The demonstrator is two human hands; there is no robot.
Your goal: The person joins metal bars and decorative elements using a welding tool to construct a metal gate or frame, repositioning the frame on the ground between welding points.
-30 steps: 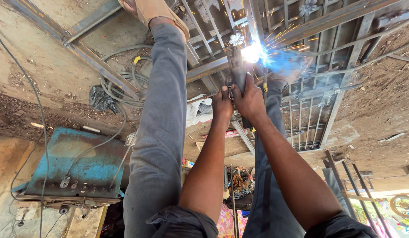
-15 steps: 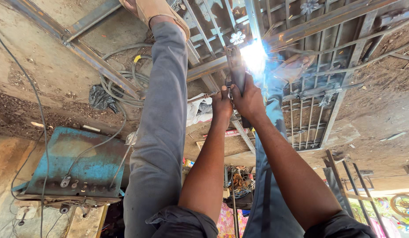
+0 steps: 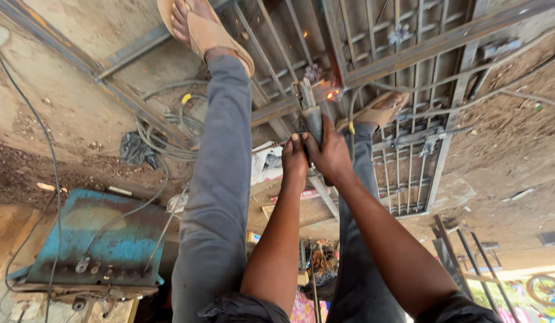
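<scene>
Two hands met near the centre of the frame, both wrapped around one dark, rod-shaped welding electrode holder [image 3: 312, 119]: the left hand [image 3: 295, 160] had its grip closed low on the handle, and the right hand [image 3: 332, 157] clamped it just beside, fingers touching the left. The holder's tip reached a small orange glow [image 3: 332, 94] on a grey steel-bar gate frame [image 3: 409, 72] that filled the upper right of the frame. A rusty flat steel bar [image 3: 277, 110] crossed just behind the holder. Grey-trousered legs flanked the hands closely, the left leg [image 3: 220, 179] ending in a tan sandal [image 3: 209, 30] at the top, the other sandal [image 3: 379, 110] resting on the frame right of the glow, so room on either side was narrow. Coiled grey cables [image 3: 164, 134] and a black plastic bag [image 3: 137, 149] lay at centre left on the bare dirt floor [image 3: 517, 149], which lay more open at the right. A worn blue metal welding machine [image 3: 104, 239] sat at lower left, wires running into it.
</scene>
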